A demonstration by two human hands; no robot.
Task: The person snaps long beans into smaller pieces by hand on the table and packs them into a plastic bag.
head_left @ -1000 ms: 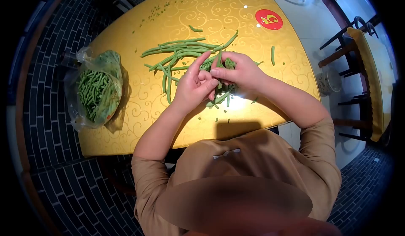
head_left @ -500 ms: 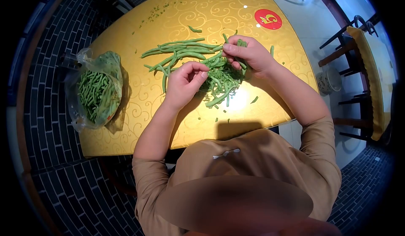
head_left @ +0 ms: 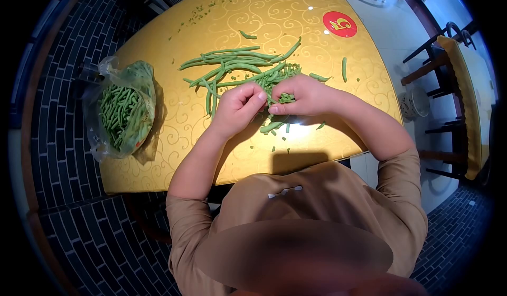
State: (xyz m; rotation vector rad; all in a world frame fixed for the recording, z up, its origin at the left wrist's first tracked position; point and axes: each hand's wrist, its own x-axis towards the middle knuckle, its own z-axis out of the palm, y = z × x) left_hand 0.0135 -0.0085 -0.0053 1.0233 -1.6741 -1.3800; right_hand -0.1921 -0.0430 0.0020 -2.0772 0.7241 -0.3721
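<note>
My left hand is closed, thumb pressed to its curled fingers; whatever is in the pinch is hidden. Close beside it, my right hand is curled around green beans, partly covered by its fingers. Both hands are over a heap of broken bean pieces, which they partly hide. Long whole beans lie in a loose pile just beyond my left hand. A single bean rests farther right, and another short one lies toward the back.
A clear plastic bag full of green beans stands at the table's left. The gold patterned table carries small green scraps at the back and a red round sticker. Chairs and a second table are at right.
My right hand has come down and toward me, over the broken pieces and closer to my left hand. A long bean now lies at the right end of the whole-bean pile.
</note>
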